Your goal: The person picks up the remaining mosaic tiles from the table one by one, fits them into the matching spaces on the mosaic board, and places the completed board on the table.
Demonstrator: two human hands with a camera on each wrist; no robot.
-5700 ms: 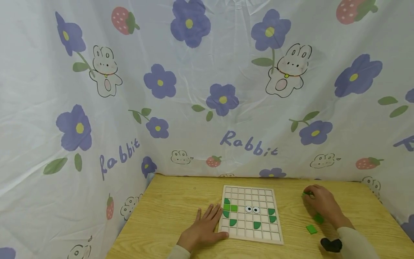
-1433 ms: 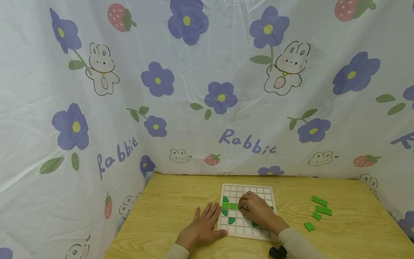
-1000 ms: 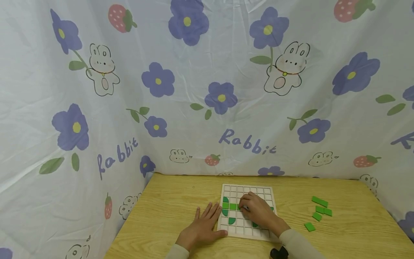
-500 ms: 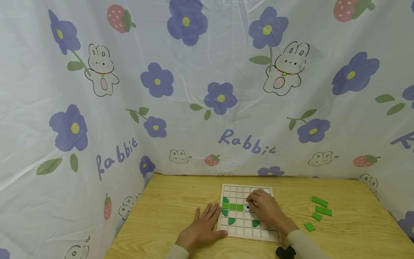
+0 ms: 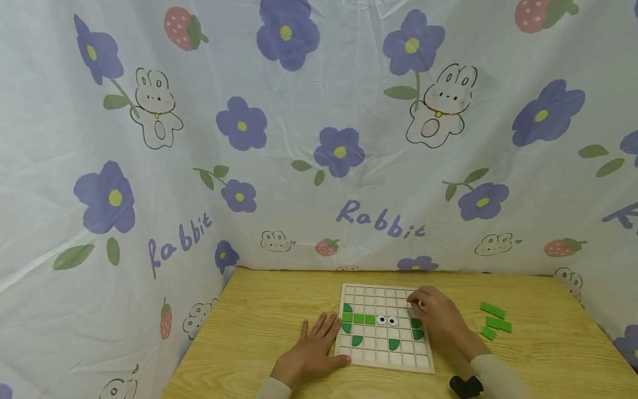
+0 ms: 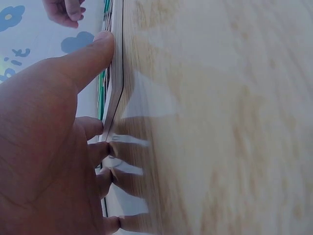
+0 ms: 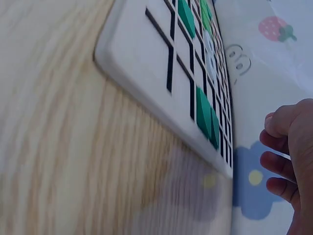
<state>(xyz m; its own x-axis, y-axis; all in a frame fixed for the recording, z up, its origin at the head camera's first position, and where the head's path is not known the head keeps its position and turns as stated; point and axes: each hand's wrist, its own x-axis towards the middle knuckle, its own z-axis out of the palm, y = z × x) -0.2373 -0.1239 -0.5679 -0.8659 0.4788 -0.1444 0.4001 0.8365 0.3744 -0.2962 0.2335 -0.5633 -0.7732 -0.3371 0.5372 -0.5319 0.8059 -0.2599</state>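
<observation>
Loose green tiles (image 5: 493, 322): on wood-grain table (image 5: 553, 338), right of right hand (image 5: 440, 317), the nearer hand.
Right fingers loosely curled near grid board (image 5: 381, 342), no tile visible between them; left hand (image 5: 315, 348) spread at left edge.

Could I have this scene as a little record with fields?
Board: wooden grid on a table
Light green squares: three in a row
Eye pieces: two, right of those squares
Dark green quarter-circles: elsewhere on the board
Loose green pieces: right of the board
Left hand: touching the board's left edge
Right hand: raised by the board's right edge, apparently empty
Backdrop: rabbit-and-flower cloth
</observation>
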